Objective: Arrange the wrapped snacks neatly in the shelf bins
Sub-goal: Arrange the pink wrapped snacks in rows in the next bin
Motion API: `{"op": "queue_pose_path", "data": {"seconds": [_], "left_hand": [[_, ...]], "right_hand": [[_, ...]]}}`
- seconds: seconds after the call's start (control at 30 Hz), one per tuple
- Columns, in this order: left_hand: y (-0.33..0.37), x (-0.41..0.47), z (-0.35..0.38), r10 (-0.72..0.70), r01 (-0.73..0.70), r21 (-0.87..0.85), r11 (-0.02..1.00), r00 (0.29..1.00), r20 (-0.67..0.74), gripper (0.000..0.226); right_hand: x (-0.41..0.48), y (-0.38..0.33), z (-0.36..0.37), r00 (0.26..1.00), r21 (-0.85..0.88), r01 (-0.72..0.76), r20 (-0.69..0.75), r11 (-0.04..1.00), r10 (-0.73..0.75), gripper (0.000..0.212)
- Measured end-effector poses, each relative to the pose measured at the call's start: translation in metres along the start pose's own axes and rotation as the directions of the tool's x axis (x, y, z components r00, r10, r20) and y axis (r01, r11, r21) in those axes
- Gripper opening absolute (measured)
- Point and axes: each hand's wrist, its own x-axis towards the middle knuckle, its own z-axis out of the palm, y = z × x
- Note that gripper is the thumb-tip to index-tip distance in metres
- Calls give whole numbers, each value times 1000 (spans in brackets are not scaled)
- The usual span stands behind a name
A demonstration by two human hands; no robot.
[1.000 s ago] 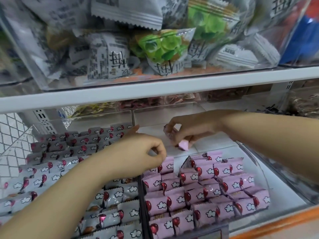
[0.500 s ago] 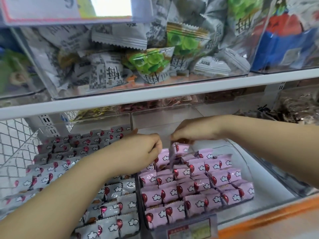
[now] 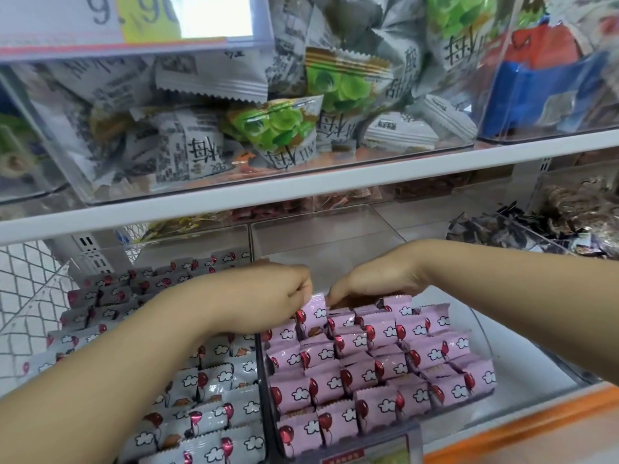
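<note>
bin (image 3: 335,256) on white store shelf (image 3: 536,356): left hand (image 3: 268,293) pinches pink snack (image 3: 316,311), right hand (image 3: 375,276) grip hidden

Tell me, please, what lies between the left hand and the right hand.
In the head view, one upright pink wrapped snack stands between the left hand and the right hand.

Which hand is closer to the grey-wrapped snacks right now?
Left. The left hand is beside the grey-wrapped snacks, its forearm over them; the right hand is farther right, above the pink snacks.

Shop snack aisle, price card (image 3: 134,20), clear shelf bins (image 3: 495,336) of wrapped snacks (image 3: 368,373)
</note>
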Motion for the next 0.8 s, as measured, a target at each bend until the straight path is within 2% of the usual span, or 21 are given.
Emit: {"op": "queue_pose_path", "data": {"seconds": [0.1, 0.3, 0.5, 0.63, 0.8], "left_hand": [[1, 0, 2, 2, -2, 4, 1000, 1000, 28, 16], [1, -1, 1, 27, -27, 5, 1000, 999, 25, 17], [-2, 0, 5, 30, -30, 11, 999, 1000, 7, 19], [3, -2, 1, 13, -8, -66, 998, 997, 82, 15], [12, -6, -17, 20, 16, -128, 992, 961, 274, 51]], "right_hand": [[4, -1, -1, 999, -74, -32, -17, 997, 31, 29], [5, -2, -7, 996, 18, -85, 38, 996, 84, 37], [4, 4, -6, 995, 45, -95, 46, 994, 93, 31], [3, 5, -5, 992, 34, -86, 94, 996, 83, 40], [1, 5, -7, 995, 38, -24, 98, 999, 20, 33]]}}
